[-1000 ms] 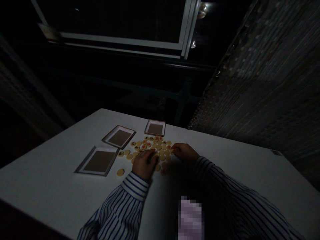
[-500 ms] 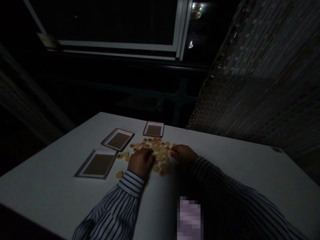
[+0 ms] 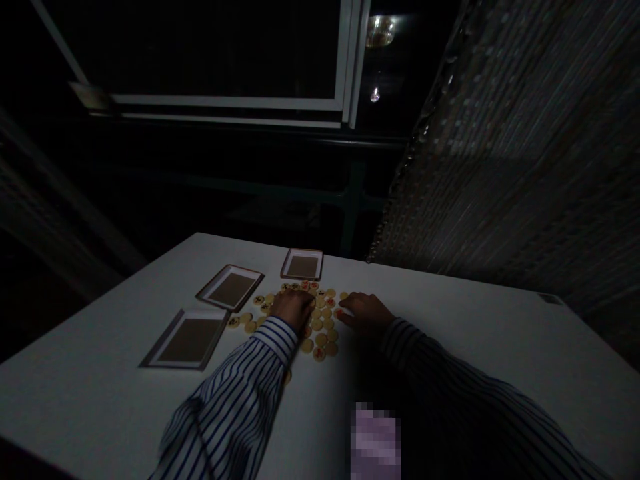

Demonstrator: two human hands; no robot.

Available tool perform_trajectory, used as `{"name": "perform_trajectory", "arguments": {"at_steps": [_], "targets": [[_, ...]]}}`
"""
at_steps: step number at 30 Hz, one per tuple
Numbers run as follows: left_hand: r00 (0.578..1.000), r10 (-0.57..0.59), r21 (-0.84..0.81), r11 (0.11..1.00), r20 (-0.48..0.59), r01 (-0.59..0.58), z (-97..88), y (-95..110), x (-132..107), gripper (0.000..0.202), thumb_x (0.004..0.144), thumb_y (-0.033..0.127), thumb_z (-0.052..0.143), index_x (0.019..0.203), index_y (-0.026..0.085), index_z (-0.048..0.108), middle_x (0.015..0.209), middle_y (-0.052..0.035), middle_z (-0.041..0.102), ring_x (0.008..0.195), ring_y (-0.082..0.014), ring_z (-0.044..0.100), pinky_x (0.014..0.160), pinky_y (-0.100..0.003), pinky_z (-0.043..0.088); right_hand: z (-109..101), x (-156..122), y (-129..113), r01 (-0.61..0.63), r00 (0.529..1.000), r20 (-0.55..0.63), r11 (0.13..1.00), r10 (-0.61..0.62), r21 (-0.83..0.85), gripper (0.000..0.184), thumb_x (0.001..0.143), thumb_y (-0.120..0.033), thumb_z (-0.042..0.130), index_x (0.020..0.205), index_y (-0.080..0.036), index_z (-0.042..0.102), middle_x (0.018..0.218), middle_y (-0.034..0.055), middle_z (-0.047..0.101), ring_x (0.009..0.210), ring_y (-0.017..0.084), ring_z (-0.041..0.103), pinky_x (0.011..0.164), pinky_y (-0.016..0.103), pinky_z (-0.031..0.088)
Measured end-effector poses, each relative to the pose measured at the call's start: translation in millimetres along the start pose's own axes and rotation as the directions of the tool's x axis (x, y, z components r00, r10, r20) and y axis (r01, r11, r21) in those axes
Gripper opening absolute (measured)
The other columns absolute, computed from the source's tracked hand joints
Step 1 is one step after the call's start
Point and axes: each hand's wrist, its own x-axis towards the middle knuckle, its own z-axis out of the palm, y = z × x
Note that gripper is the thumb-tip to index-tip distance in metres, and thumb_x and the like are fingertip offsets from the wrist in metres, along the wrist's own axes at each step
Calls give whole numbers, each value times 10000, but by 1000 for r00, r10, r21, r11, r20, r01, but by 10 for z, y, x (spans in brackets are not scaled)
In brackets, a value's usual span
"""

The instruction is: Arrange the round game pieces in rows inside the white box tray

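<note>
Several round yellow game pieces (image 3: 323, 323) with red or black marks lie spread on a white table (image 3: 475, 347). My left hand (image 3: 294, 309) rests palm down on the left part of the pile, fingers curled over some pieces. My right hand (image 3: 364, 311) lies at the pile's right edge, its fingertips touching a red-marked piece. Both arms wear striped sleeves. The dim light hides whether either hand grips a piece.
Three shallow white-rimmed trays with brown insides sit left of and behind the pieces: a near one (image 3: 189, 339), a middle one (image 3: 230, 288) and a far small one (image 3: 302, 265). A window frame (image 3: 225, 103) and a textured wall (image 3: 525, 153) stand beyond the table.
My left hand has slid forward over the pile, covering more pieces. The right hand has stayed at the pile's right edge. The view has tilted slightly.
</note>
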Motion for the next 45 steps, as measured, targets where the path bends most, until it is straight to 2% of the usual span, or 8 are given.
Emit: {"name": "perform_trajectory", "arguments": {"at_steps": [6, 10, 12, 15, 18, 27, 41, 45], "targets": [[999, -21, -49, 999, -26, 19, 13, -23, -5, 234, 777, 327, 458, 871, 247, 657, 917, -47, 660, 930, -203, 545, 832, -320, 373, -76, -27, -25, 12, 999, -46, 999, -11, 30, 371, 826, -425, 384, 1087, -201, 523, 1104, 81, 553, 1010, 198, 486, 811, 323, 332], [993, -63, -235, 971, -96, 39, 32, -95, -16, 311, 780, 393, 439, 926, 221, 653, 949, -57, 660, 920, -208, 562, 837, -331, 393, -148, -3, -75, 20, 998, -64, 999, -17, 50, 321, 835, -363, 393, 1075, -204, 534, 1084, 75, 561, 982, 187, 495, 795, 313, 329], [987, -118, -416, 907, -110, 62, 33, -128, -20, 361, 761, 425, 458, 959, 188, 645, 973, -70, 655, 928, -209, 568, 841, -327, 404, -183, 17, -108, 50, 994, -106, 996, -41, 76, 301, 850, -330, 371, 1059, -202, 546, 1059, 67, 575, 963, 179, 501, 786, 308, 330], [982, -174, -686, 724, -78, 74, 16, -148, -29, 414, 727, 453, 497, 962, 144, 641, 976, -80, 656, 934, -209, 572, 855, -319, 404, -229, 45, -172, 117, 977, -193, 986, -93, 119, 287, 860, -292, 361, 1051, -195, 553, 1031, 63, 590, 956, 170, 499, 791, 303, 324], [983, -178, -818, 571, -42, 68, -26, -135, -51, 408, 716, 458, 512, 914, 130, 652, 958, -74, 660, 920, -200, 572, 846, -306, 402, -266, 64, -247, 178, 956, -260, 973, -136, 147, 276, 849, -268, 392, 1071, -196, 540, 1030, 60, 592, 960, 164, 491, 798, 301, 317], [972, -216, -868, 461, 92, 185, -119, -12, -97, 368, 722, 473, 487, 647, 141, 626, 526, 23, 562, 484, -96, 470, 493, -214, 346, -318, 94, -398, 254, 922, -341, 951, -182, 178, 335, 817, -304, 463, 1127, -179, 483, 1074, 69, 566, 978, 160, 477, 812, 299, 311], [970, -200, -862, 458, 138, 217, -143, 151, -152, 391, 727, 500, 462, 661, 154, 632, 479, 23, 544, 421, -87, 429, 432, -211, 321, -324, 33, -380, 223, 918, -364, 964, -157, 148, 299, 824, -350, 453, 1058, -179, 526, 966, 58, 596, 903, 156, 501, 765, 286, 311], [978, -185, -887, 430, 97, 169, -137, 214, -160, 372, 726, 480, 478, 737, 151, 651, 571, 0, 613, 509, -111, 517, 504, -229, 400, -364, -27, -345, 222, 918, -367, 963, -153, 151, 284, 819, -339, 463, 1039, -174, 533, 957, 58, 597, 910, 153, 504, 782, 287, 305]]}}
